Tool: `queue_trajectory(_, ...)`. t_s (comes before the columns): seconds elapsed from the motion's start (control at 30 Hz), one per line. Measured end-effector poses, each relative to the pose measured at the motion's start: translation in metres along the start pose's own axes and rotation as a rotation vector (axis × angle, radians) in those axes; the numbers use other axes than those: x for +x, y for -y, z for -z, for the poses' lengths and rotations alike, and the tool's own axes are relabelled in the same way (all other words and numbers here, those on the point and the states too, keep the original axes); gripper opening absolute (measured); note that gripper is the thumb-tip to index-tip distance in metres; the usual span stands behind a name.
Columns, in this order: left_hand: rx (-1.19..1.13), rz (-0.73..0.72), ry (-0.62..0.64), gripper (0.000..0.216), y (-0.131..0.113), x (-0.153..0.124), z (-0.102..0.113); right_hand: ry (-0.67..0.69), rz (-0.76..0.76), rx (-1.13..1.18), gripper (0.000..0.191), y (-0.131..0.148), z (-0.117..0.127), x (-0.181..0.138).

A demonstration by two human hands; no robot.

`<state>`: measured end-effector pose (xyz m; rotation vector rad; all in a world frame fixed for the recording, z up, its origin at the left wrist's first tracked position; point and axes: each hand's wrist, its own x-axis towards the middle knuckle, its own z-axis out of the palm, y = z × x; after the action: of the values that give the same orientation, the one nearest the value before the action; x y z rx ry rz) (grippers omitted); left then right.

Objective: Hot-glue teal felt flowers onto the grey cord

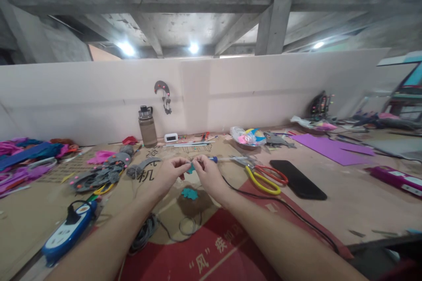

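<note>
My left hand (170, 174) and my right hand (208, 177) meet over the middle of the table, fingertips pinched close together. Between them is a small teal felt piece (191, 168), which both hands grip; its outline is mostly hidden by the fingers. Just below, more teal felt pieces (189, 193) lie on the cardboard (165, 239). A coil of grey cord (145, 230) rests nearer to me on the left, with a loose strand running right. Beyond my left hand is a grey felt strip (145, 167).
Scissors (263, 180) with red and yellow handles lie to the right, beside a black phone (298, 179). A black cable (290, 205) crosses the right side. A power strip (70, 230) is at left; a bottle (147, 127) stands near the wall. Purple felt (329, 148) lies at right.
</note>
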<state>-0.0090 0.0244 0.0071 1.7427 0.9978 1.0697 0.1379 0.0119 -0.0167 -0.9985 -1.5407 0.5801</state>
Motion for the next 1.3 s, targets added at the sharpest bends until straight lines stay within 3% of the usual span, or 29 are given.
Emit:
queue_trajectory(0.4, 0.021, 0.008, 0.055, 0.029, 0.0005, 0.001, 0.0041, 0.019, 0.031, -0.02, 0.019, -0.0008, 0.0002, -0.0005)
queue_trajectory(0.67, 0.152, -0.058, 0.019, 0.028, -0.0045, -0.0001, 0.0047, 0.024, 0.076, -0.124, 0.016, -0.0036, -0.0003, -0.0012)
queue_trajectory(1.3, 0.125, -0.043, -0.012, 0.026, -0.0034, -0.0012, 0.0045, 0.037, 0.077, -0.115, 0.015, 0.0005, 0.0032, -0.0001)
